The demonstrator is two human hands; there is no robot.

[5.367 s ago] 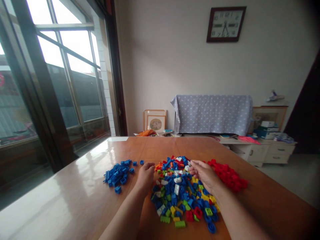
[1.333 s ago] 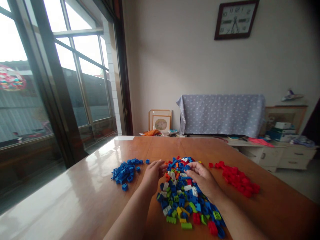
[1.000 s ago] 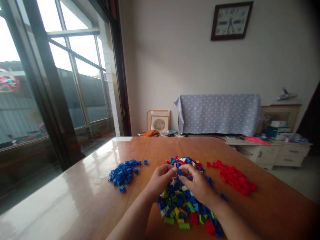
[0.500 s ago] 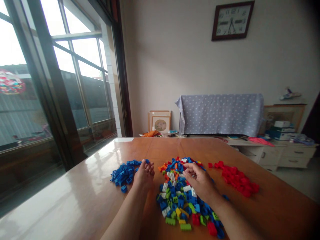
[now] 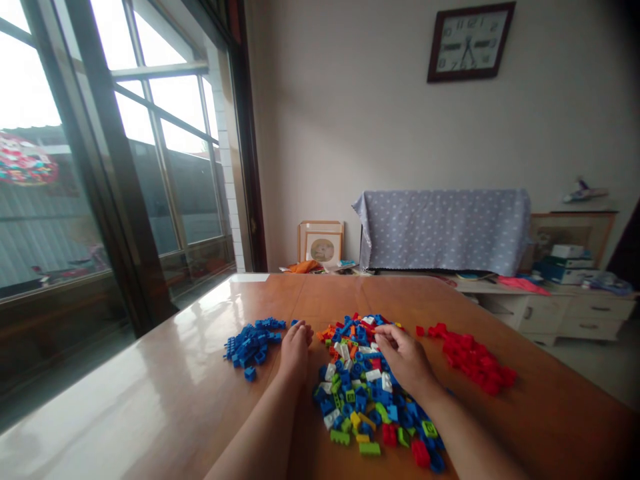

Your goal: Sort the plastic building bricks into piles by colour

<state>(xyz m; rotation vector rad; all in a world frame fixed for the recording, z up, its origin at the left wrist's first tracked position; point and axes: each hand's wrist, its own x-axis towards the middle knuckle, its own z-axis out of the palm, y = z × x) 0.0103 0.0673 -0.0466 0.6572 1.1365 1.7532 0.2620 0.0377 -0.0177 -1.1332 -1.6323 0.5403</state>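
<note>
My left hand (image 5: 296, 348) is beside the right end of the blue brick pile (image 5: 253, 343), its fingers curled inward. Whatever it holds, if anything, is hidden. A single blue brick (image 5: 295, 323) shows just beyond its fingertips. Over the far right part of a mixed pile of toy building bricks (image 5: 357, 400), my right hand (image 5: 404, 357) has thumb and fingertips pinched together. Anything between them is too small to make out. The mixed pile has blue, white, green, yellow, orange and red bricks. A pile of red bricks (image 5: 473, 360) lies apart, right of that hand.
The bricks lie on a glossy brown wooden table (image 5: 175, 413). Behind it stand a white cabinet (image 5: 580, 313), a cloth-covered object (image 5: 445, 230) and a framed picture (image 5: 323, 247). Glass doors (image 5: 165, 167) run along the left side.
My left hand has drawn a little right, away from the blue pile, and its fingers look more closed. My right hand has shifted slightly right, its fingertips now pinched. The view has turned slightly.
</note>
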